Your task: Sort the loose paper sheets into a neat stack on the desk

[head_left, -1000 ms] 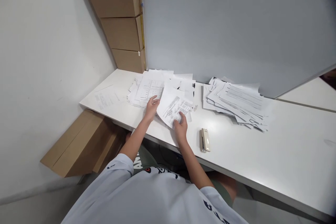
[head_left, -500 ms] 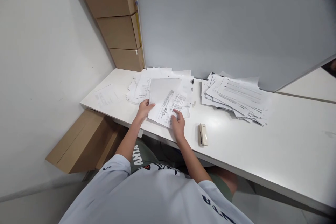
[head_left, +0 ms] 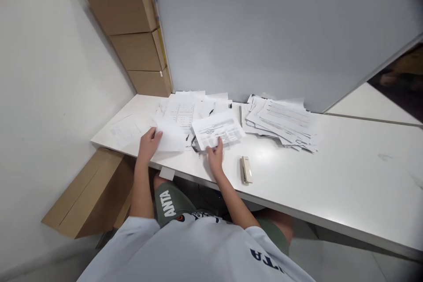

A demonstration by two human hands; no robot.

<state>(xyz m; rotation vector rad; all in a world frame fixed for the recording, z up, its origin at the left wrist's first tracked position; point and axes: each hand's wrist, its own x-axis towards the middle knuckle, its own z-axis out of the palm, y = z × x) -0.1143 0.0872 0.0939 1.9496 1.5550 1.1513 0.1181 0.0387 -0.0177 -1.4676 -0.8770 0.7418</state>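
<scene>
My left hand [head_left: 149, 142] grips the near edge of a blank white sheet [head_left: 170, 137] at the left of the white desk [head_left: 330, 185]. My right hand [head_left: 214, 157] pinches the near edge of a printed form [head_left: 218, 130] with an oval stamp mark. Both sheets lie over a loose pile of printed papers [head_left: 188, 112] in front of me. A beige stapler [head_left: 245, 169] rests on the desk just right of my right hand.
A second spread pile of papers [head_left: 280, 119] lies to the right. A grey whiteboard [head_left: 264, 35] leans behind the piles. Stacked cardboard boxes [head_left: 132, 31] stand at the back left; a flat box [head_left: 82, 194] leans below the desk. A single sheet [head_left: 122, 130] lies far left.
My left hand has pulled the blank sheet left, away from the printed form. My right hand has shifted the form slightly. The view has tilted and moved.
</scene>
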